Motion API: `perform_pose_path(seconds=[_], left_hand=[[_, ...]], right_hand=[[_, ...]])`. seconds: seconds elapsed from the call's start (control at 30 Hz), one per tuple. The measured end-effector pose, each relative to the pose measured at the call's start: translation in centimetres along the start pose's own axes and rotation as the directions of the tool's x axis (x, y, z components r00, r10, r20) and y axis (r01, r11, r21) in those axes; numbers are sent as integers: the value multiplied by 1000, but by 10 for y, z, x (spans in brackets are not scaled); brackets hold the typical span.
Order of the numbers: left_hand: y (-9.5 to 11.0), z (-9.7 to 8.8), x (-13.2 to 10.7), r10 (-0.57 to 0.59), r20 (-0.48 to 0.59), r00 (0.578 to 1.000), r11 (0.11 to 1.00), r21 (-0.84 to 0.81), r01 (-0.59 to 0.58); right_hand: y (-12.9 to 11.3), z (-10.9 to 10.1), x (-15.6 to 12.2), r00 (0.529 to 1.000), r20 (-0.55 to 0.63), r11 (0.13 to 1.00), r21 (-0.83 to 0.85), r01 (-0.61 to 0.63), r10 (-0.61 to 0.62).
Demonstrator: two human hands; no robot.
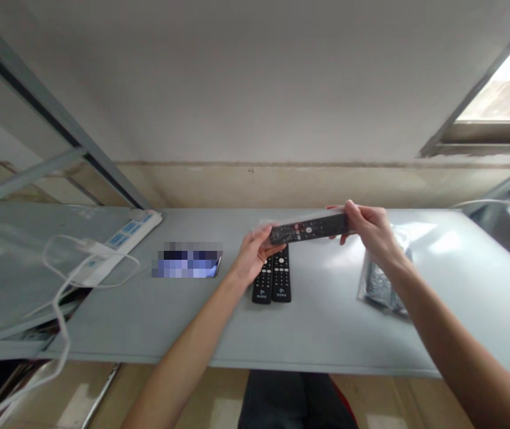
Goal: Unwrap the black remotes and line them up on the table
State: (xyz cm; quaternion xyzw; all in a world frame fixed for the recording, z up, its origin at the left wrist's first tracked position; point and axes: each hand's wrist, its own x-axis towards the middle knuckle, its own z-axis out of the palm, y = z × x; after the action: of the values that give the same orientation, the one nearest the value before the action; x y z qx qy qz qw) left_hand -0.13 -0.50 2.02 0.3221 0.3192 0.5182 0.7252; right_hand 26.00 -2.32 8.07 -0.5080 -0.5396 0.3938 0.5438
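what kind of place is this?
Probably a plain packing or assembly workbench, not a home: bare grey table on metal framing, power strip, bagged remotes beside two loose remotes, another remote held in both hands.

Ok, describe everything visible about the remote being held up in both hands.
The held remote is a slim black bar with small round buttons, some white and one or two reddish, inside what looks like a clear plastic sleeve. It lies nearly level, its right end slightly higher, above the grey table. The left hand grips its left end, the right hand its right end.
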Motion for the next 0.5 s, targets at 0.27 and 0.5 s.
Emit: perform_pose_path(seconds=[0.27,0.5], left_hand=[[5,4,-4,-25,179,983,999,37,19],[5,5,-12,-124,359,925,981,182,61]], right_hand=[[-95,-1,27,929,116,817,-446,366,-352],[-128,4,40,927,150,834,-404,376,-345]])
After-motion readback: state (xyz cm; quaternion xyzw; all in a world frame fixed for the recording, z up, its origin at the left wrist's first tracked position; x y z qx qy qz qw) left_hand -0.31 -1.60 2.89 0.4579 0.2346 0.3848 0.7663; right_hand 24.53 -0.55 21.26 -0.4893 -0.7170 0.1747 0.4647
